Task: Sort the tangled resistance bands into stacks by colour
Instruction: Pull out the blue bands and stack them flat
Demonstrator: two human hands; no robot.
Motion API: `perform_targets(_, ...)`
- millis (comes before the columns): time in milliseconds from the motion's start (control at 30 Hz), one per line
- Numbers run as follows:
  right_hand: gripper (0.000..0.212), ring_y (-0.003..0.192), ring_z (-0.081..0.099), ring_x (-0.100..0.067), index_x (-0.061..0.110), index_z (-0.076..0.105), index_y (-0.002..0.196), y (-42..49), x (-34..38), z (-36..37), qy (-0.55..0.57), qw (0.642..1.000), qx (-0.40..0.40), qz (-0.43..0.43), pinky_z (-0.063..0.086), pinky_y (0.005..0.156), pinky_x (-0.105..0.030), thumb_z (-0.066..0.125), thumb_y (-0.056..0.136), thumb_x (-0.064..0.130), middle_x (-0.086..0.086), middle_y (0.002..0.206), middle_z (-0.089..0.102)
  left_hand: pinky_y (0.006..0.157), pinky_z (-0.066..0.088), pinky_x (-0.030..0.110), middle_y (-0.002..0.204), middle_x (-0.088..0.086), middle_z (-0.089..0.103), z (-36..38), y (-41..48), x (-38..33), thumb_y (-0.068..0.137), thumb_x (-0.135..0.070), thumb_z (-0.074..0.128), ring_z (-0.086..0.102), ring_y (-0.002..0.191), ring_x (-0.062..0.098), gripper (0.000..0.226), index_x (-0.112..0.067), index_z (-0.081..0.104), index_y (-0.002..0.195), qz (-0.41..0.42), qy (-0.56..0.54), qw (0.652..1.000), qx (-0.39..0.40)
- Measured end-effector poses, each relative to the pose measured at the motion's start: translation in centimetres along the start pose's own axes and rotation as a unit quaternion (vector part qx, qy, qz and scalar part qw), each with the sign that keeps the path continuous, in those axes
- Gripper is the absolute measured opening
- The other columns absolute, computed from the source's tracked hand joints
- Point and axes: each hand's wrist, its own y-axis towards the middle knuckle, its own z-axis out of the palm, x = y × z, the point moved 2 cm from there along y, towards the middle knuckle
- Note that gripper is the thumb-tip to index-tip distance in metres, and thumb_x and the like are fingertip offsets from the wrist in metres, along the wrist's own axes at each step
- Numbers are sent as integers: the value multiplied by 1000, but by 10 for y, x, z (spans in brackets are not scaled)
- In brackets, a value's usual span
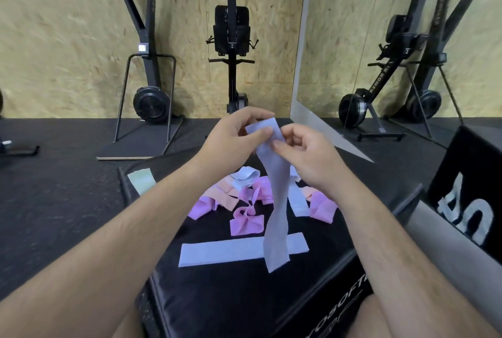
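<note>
– Fingers (258, 135) on left hand (231, 136) and right hand (307, 158) both pinch the top of the lilac band (275, 210), it dangles over the box (217, 297)
– yep, tangled pile (244, 193) behind it, tip maybe touching the flat band (231, 253)

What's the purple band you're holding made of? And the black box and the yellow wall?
The lilac band: seemingly soft stretchy fabric, matte; it hangs limp and twists. The black box: probably padded vinyl, slight sheen, rounded edges. The wall: pressed wood-chip board, rough; flakes show.
</note>
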Motion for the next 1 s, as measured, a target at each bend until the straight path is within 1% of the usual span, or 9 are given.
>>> perform_targets(100, 10, 74, 56, -5, 12, 70, 98, -11, -1, 16, -18, 999, 33, 15, 42, 63, -9, 63, 100, 20, 1, 84, 68, 56, 48, 22, 85, 3, 62, -7, -22, 10, 95, -11, 66, 56, 60, 11, 21, -21, 65, 113, -20, -21, 999, 14)
perform_targets(267, 14, 80, 61, -7, 12, 72, 105, -26, 2, 35, -52, 996, 72, 27, 48, 72, -18, 63, 100, 22, -6, 95, 74, 55, 45, 23, 82, 4, 63, -17, -54, 28, 94, -10, 65, 61, 60, 14, 23, -21, 65, 114, -58, -18, 998, 15)
perform_targets(367, 14, 68, 57, 0, 14, 73, 104, -31, 4, 38, -81, 991, 102, 37, 44, 60, -9, 64, 99, 22, 3, 82, 69, 59, 46, 26, 86, 2, 67, -19, -68, 38, 95, -15, 65, 57, 64, 9, 7, -20, 67, 100, -77, -17, 997, -3)
perform_targets(467, 12, 58, 52, 7, 18, 75, 99, -32, -2, 40, -116, 982, 142, 51, 39, 56, -5, 65, 99, 25, 20, 66, 62, 59, 47, 26, 88, 6, 69, -17, -82, 49, 95, -16, 67, 59, 65, 14, 2, -18, 66, 96, -96, -24, 995, -10)
perform_targets(567, 14, 60, 54, 10, 21, 76, 99, -33, -11, 45, -140, 972, 175, 71, 40, 56, -5, 64, 99, 26, 21, 70, 64, 58, 47, 26, 91, 12, 68, -11, -94, 63, 94, -16, 69, 56, 59, 13, 5, -12, 66, 95, -114, -26, 993, -24)
perform_targets(667, 15, 67, 55, 14, 21, 76, 100, -34, -24, 56, -170, 961, 200, 84, 41, 62, -2, 61, 101, 26, 18, 82, 66, 57, 47, 23, 82, 0, 61, -6, -105, 79, 93, -16, 70, 56, 63, 9, 8, -10, 67, 97, -146, -37, 988, -39)
perform_targets(767, 16, 66, 54, 13, 30, 73, 90, -34, -41, 71, -186, 953, 220, 92, 40, 62, -4, 61, 100, 26, 22, 75, 64, 56, 47, 18, 77, -6, 60, -7, -113, 97, 91, -19, 72, 55, 61, 7, 9, -11, 69, 96, -178, -17, 983, -52)
perform_targets(900, 14, 68, 55, 17, 35, 70, 88, -29, -67, 95, -179, 947, 246, 107, 38, 64, -7, 63, 99, 29, 30, 69, 64, 65, 51, 30, 78, 3, 68, -14, -121, 126, 88, -20, 76, 58, 61, 12, 11, -12, 69, 90, -213, 1, 975, -66)
perform_targets(1000, 7, 75, 60, 17, 33, 73, 93, -26, -86, 115, -162, 947, 253, 118, 40, 70, -10, 67, 96, 32, 26, 81, 71, 65, 50, 30, 76, 2, 67, -21, -130, 147, 87, -19, 77, 58, 61, 13, 9, -13, 70, 88, -236, 0, 969, -77)
